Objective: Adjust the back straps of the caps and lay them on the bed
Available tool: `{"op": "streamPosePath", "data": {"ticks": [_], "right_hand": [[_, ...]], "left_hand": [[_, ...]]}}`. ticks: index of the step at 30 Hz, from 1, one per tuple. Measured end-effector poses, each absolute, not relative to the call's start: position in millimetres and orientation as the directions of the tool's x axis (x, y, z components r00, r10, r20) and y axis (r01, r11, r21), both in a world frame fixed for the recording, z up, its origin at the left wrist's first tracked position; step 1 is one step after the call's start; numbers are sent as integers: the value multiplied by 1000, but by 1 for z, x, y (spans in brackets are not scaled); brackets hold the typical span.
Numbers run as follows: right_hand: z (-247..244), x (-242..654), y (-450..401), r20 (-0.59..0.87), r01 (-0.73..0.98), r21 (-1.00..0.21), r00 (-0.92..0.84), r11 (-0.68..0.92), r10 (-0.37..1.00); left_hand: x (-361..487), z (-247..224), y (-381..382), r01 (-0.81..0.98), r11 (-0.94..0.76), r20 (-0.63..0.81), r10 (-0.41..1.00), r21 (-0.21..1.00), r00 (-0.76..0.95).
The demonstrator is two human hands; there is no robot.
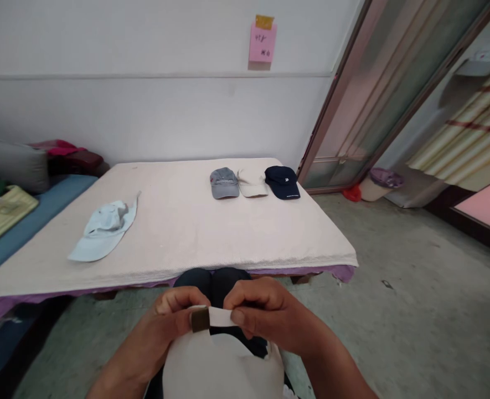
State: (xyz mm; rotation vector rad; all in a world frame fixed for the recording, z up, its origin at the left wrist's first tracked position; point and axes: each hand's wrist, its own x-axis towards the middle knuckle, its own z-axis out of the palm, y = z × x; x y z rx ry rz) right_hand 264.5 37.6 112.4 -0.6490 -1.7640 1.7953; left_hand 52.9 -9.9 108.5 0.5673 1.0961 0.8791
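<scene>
A cream-coloured cap (pixel 223 366) is held low in front of me, its back strap (pixel 220 317) stretched level between my hands. My left hand (pixel 168 318) is closed on the strap beside its brown buckle (pixel 200 320). My right hand (pixel 265 313) pinches the strap's white end between thumb and fingers. The cap's lower part runs out of view at the bottom. On the bed ahead lies a pale blue cap (pixel 106 230) at the left. A grey cap (pixel 225 183), a beige cap (pixel 253 183) and a navy cap (pixel 282 183) sit in a row farther back.
The bed's pale cover (pixel 178 233) reaches back to a white wall carrying a pink note (pixel 262 43). A grey cushion (pixel 14 163) and folded cloths are at the left. Sliding doors (pixel 344 111), a waste bin (pixel 377 185) and a curtain (pixel 464 133) stand to the right.
</scene>
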Motion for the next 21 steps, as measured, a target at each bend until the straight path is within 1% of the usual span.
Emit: {"op": "streamPosePath", "data": {"ticks": [4, 8, 10, 17, 21], "right_hand": [[112, 264, 38, -3, -7, -1000, -743, -12, 669], [118, 262, 39, 9, 53, -997, -701, 64, 713], [119, 262, 40, 16, 60, -995, -705, 82, 709], [115, 263, 40, -37, 35, -999, -758, -17, 651], [118, 262, 41, -28, 26, -1000, -751, -13, 660]], "left_hand": [[54, 108, -10, -302, 561, -530, 827, 771, 186], [54, 107, -10, -280, 567, -531, 824, 775, 198], [55, 108, -9, -286, 568, -531, 823, 772, 202], [58, 113, -7, -304, 576, -544, 817, 759, 192], [59, 115, -7, -300, 579, -541, 815, 758, 205]]}}
